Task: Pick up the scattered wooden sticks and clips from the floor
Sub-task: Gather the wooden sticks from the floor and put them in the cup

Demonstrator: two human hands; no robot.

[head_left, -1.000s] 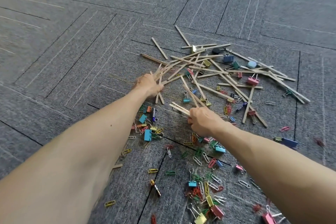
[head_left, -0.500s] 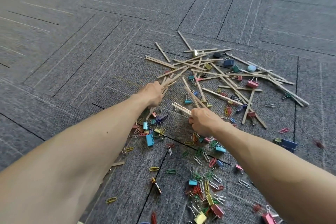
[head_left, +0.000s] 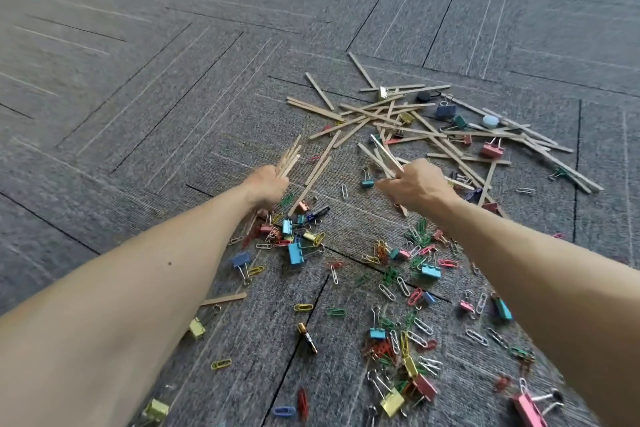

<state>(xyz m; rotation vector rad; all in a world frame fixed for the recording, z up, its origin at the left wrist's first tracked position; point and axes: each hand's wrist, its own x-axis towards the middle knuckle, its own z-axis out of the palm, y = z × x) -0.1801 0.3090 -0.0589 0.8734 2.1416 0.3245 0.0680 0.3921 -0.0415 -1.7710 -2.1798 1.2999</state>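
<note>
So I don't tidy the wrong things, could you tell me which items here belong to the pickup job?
Job: wooden sticks, binder clips, paper clips, sticks in left hand and right hand.
Lying about: battery, white cap, black disc.

The pink binder clip (head_left: 530,411) is cut off by the bottom edge; both hands' fingers are hidden.
</note>
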